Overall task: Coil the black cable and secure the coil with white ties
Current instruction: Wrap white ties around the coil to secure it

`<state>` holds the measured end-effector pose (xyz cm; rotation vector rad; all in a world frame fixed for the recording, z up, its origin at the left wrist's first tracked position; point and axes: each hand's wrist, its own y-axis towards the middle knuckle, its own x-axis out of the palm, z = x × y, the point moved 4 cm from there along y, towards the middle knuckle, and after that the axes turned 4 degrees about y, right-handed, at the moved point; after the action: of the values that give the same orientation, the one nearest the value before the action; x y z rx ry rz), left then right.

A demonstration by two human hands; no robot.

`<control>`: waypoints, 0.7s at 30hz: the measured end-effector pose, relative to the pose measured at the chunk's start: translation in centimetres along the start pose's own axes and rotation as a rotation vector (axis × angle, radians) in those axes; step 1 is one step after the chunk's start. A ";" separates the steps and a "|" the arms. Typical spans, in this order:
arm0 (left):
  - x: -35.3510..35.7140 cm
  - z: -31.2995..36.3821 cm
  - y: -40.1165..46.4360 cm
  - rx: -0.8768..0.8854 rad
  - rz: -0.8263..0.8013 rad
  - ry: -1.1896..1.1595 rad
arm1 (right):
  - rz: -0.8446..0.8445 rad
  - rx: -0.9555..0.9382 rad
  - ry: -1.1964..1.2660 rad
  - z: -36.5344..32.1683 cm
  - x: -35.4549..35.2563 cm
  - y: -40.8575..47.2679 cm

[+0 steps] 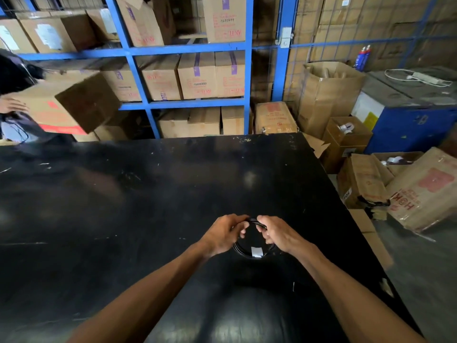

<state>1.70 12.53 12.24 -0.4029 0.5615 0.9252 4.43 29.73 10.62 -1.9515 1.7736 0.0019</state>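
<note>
Both hands meet above the black counter (148,194), a little toward its near right part, and between them hangs the black cable (252,221), already wound into a round coil. The left hand (223,233) pinches the top of the coil from its left side, fingers (237,227) curled and clenched on the strands. The right hand (278,233) grips the same top arc from the coil's right side, its fingers likewise closed around the cable. The two hands sit just beside each other, with only a short piece of the coil showing between them.

The lower half of the coil drops below the hands, toward the person. At the bottom of the coil a white tie (256,252) is wrapped around the strands. Whether the coil's bottom touches the counter or hangs just over it cannot be told, since black lies on black.

Beyond the coil, past the far edge of the counter, stands a blue shelf rack (138,53) stacked with cardboard boxes (197,75). To the far left of the coil another person's hand (12,105) rests on a tilted box (69,105). To the right of the coil, off the counter, more boxes lie on the floor, and a blue cabinet (408,125) stands behind them with a white power strip (425,79) on top.
</note>
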 end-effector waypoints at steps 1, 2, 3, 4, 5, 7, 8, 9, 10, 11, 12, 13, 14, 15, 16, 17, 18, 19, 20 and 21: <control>0.3 0.0 0.2 -0.016 -0.025 -0.015 | -0.001 0.029 0.019 0.4 -0.1 0.2; 0.7 -0.1 0.5 -0.028 -0.055 -0.011 | 0.013 0.034 -0.007 0.6 -0.4 0.3; 1.1 -0.2 0.8 -0.036 -0.086 0.014 | 0.030 0.027 -0.050 0.6 -0.5 0.2; 1.4 -0.1 1.1 -0.035 -0.110 0.063 | 0.034 0.020 -0.106 1.0 -0.7 0.2; 1.8 0.1 1.4 -0.031 -0.122 0.118 | 0.027 0.023 -0.161 1.5 -0.7 0.2; 2.5 0.3 2.3 -0.019 -0.101 0.192 | 0.019 0.050 -0.217 2.3 -0.8 -0.1; 2.9 0.1 2.7 -0.027 -0.077 0.214 | 0.025 0.078 -0.196 2.9 -1.0 -0.2; 3.3 -0.1 3.0 -0.045 -0.050 0.226 | 0.039 0.110 -0.165 3.5 -1.5 -0.3; 3.7 -0.5 3.3 -0.072 -0.025 0.225 | 0.060 0.136 -0.158 4.1 -2.1 -0.5; 4.1 -1.0 3.4 -0.102 -0.001 0.209 | 0.091 0.152 -0.187 5.0 -2.9 -0.6; 4.5 -1.5 3.5 -0.130 0.017 0.199 | 0.122 0.163 -0.228 6.1 -3.8 -0.7; 4.8 -2.0 3.6 -0.146 0.027 0.199 | 0.141 0.166 -0.298 7.3 -4.7 -1.1; 5.2 -2.5 3.7 -0.154 0.028 0.209 | 0.127 0.161 -0.400 8.7 -5.4 -1.4; 5.6 -2.9 3.7 -0.163 0.018 0.218 | 0.073 0.178 -0.521 10.1 -5.7 -1.7; 6.1 -3.4 3.7 -0.174 0.002 0.218 | 0.005 0.224 -0.621 11.4 -5.6 -2.1; 6.6 -3.8 3.8 -0.185 -0.016 0.213 | -0.053 0.291 -0.684 12.6 -5.3 -2.6; 7.1 -4.1 3.9 -0.187 -0.029 0.216 | -0.086 0.365 -0.708 13.7 -4.8 -3.1; 7.6 -4.3 3.9 -0.187 -0.039 0.224 | -0.094 0.443 -0.690 14.7 -4.4 -3.5; 8.0 -4.5 4.0 -0.186 -0.053 0.225 | -0.075 0.512 -0.641 15.6 -3.9 -3.8; 8.5 -4.6 4.0 -0.187 -0.070 0.224 | -0.035 0.545 -0.586 16.5 -3.4 -4.0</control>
<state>1.15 17.51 3.13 -0.6968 0.6624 0.8741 12.99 38.93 -1.27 -1.3983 1.1943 0.0644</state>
